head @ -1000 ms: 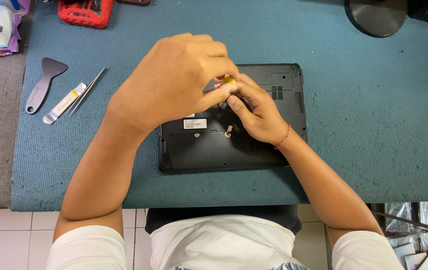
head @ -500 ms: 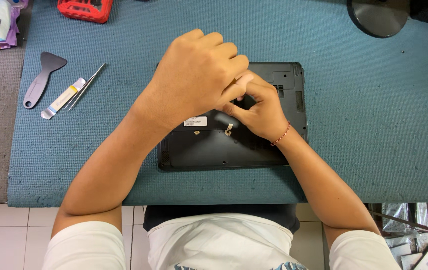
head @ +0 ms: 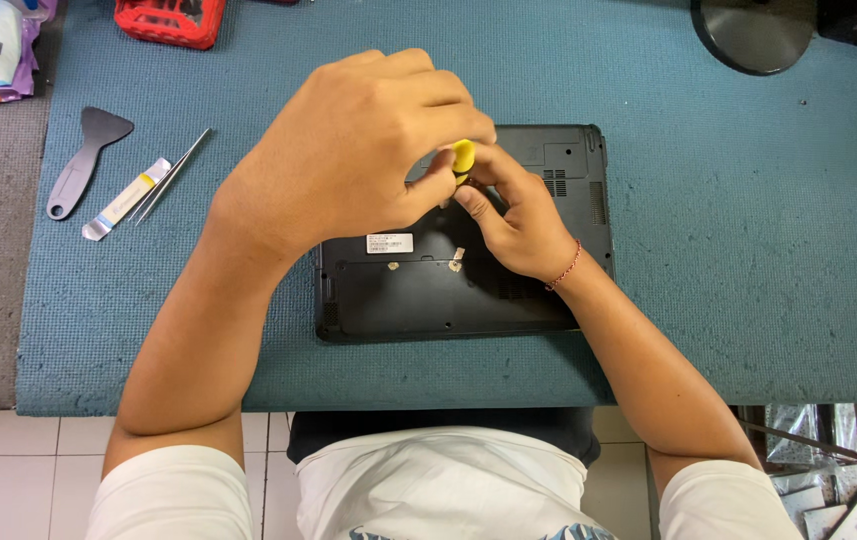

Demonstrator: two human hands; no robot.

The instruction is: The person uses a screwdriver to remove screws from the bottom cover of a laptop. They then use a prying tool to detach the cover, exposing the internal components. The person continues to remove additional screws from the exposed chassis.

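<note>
— Over the upturned black laptop (head: 468,290) on the blue mat (head: 728,260), what do we hold?

— Our left hand (head: 358,150) and right hand (head: 513,215) both pinch a yellow-capped screwdriver (head: 462,157), fingers closed narrowly round it.

— Beyond that?

— Left of us lie a scraper (head: 83,160), tweezers (head: 170,175) and a red case (head: 168,20).

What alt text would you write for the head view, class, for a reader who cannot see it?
Both hands, left hand and right hand, grip a yellow-capped tool over an upturned black laptop on a teal mat. A black scraper, tweezers and a red case lie to the left.
</note>
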